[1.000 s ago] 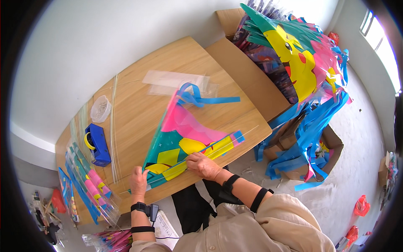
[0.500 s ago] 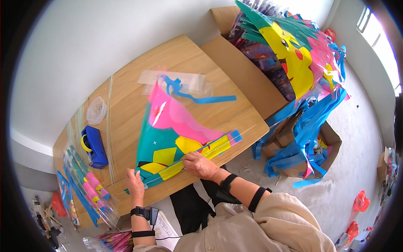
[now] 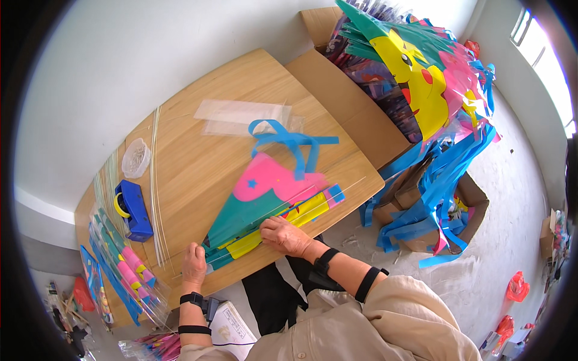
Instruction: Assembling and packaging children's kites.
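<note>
A thin plastic kite (image 3: 241, 216) in teal, pink and yellow lies near the table's front edge, its near side rolled into a long narrow bundle. Its loose part forms a triangle pointing away from me, blurred by motion at the pink end. Blue ribbon tails (image 3: 290, 139) curl beyond that end. My left hand (image 3: 194, 263) is closed on the bundle's left tip, where a thin rod sticks out. My right hand (image 3: 285, 236) grips the middle of the bundle with curled fingers, partly hiding the roll. The bundle's right end shows blue and pink.
On the wooden table (image 3: 186, 144) are clear plastic sleeves (image 3: 241, 112), thin rods (image 3: 155, 186), a clear tub (image 3: 136, 158), a blue tape dispenser (image 3: 137, 213) and several rolled kites (image 3: 129, 265). A cardboard box (image 3: 349, 108) with stacked kites (image 3: 442, 99) stands right; another box (image 3: 475, 210) holds blue ribbons.
The kite's loose far part has folded over toward me and right, showing its plainer teal and pink side. Its blue ribbon has shifted right. Both hands stay nearly in place.
</note>
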`<state>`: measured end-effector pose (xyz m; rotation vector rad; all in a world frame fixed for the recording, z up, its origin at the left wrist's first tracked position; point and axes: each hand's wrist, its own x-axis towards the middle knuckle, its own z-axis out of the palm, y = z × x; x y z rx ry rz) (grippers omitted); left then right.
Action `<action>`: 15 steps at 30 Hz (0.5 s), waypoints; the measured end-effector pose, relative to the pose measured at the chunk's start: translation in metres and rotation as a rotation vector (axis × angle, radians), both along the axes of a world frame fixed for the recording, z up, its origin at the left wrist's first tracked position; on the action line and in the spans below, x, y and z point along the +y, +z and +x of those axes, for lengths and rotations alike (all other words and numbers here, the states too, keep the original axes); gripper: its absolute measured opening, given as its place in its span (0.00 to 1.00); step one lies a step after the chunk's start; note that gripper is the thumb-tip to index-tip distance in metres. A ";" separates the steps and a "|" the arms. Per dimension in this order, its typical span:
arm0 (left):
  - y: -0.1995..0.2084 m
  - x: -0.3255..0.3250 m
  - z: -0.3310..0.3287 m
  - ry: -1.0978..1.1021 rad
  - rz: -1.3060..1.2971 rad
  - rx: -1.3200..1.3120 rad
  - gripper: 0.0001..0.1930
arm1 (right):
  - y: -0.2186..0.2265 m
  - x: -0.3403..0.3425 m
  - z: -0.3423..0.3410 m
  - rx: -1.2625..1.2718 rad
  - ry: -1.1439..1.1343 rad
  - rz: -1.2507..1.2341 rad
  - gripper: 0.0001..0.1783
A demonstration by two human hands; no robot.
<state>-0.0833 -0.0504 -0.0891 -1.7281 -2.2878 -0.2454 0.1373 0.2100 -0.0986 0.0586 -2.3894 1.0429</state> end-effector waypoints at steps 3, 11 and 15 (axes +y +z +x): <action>0.006 0.001 0.000 -0.037 -0.040 0.019 0.10 | 0.000 -0.001 0.002 0.027 -0.020 -0.001 0.11; 0.018 0.007 0.002 -0.074 -0.127 0.046 0.08 | 0.018 0.005 0.009 -0.065 -0.106 0.051 0.32; 0.018 0.007 0.001 -0.084 -0.115 0.045 0.07 | 0.035 0.028 0.012 -0.136 -0.144 0.325 0.43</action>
